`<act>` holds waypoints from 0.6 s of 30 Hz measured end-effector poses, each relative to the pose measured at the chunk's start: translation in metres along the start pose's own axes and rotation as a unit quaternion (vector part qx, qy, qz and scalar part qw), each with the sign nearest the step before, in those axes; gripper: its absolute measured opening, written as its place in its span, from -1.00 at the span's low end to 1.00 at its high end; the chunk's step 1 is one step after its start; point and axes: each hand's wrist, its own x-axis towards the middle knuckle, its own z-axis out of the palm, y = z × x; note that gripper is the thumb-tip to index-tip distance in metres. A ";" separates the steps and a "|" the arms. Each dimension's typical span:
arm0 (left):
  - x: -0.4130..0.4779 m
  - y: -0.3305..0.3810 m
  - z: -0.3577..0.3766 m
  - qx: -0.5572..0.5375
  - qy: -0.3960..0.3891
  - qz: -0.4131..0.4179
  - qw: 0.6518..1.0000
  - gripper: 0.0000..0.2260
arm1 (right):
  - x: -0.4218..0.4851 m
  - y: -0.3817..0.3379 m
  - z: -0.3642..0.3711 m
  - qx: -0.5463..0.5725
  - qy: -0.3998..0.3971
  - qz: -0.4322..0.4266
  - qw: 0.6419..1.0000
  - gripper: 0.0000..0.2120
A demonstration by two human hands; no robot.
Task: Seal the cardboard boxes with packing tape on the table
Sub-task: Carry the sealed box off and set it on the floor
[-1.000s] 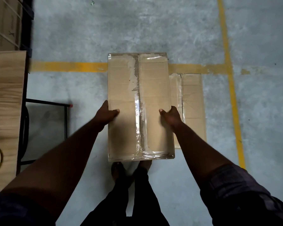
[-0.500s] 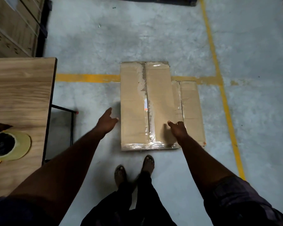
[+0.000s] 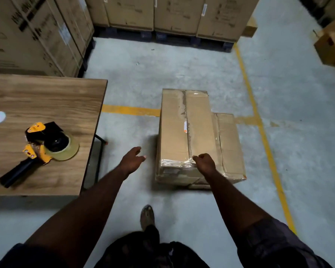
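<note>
Top box lies taped on the lower box on the floor; both look sealed. Your left hand has its fingers spread, empty; your right hand is loosely curled, empty, over the top box's near end. Tape dispenser lies on the desk; no unsealed box visible.

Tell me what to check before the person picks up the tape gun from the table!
1. Top box seam taped: ok, clear tape runs along it.
2. Lower box sealed: cannot tell, the top box covers most of it.
3. Stack steady on the floor: ok, the top box lies flat on the lower one.
4. Left hand free: ok, open and holding nothing.
5. Right hand free: cannot tell, its fingers are curled at the top box's near edge.
6. Tape dispenser ready: ok, it lies on the table with a roll loaded.
</note>
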 end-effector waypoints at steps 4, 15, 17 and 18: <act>-0.049 -0.021 -0.002 -0.024 0.029 0.014 0.999 -0.51 | -0.040 0.003 0.013 -0.018 -0.029 -0.055 0.998 -0.60; -0.195 -0.095 0.006 -0.048 0.097 0.044 0.993 -0.68 | -0.168 0.056 0.073 -0.070 -0.114 -0.198 0.971 -0.71; -0.215 -0.109 -0.002 -0.038 0.107 0.037 0.993 -0.65 | -0.186 0.055 0.090 -0.085 -0.130 -0.219 0.963 -0.68; -0.225 -0.117 -0.009 -0.041 0.115 0.033 0.992 -0.65 | -0.200 0.052 0.099 -0.096 -0.134 -0.234 0.958 -0.66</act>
